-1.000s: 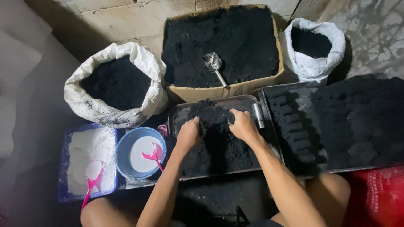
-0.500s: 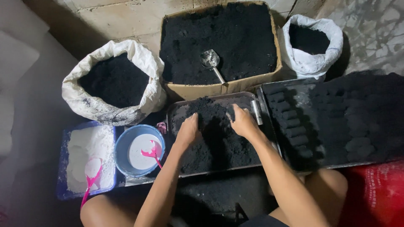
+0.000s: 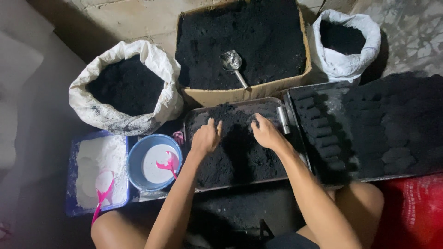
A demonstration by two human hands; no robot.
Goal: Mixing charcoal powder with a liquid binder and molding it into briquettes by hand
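While I watch from the head view, my left hand [image 3: 205, 137] and right hand [image 3: 266, 133] lie spread, fingers loose, on the heap of black powder [image 3: 240, 152] in the metal tray [image 3: 194, 121] just before me. Neither grips anything. A short metal tube [image 3: 282, 119] sits just right of my right hand. Left of the tray stands a blue bowl [image 3: 154, 161] with a pink spoon.
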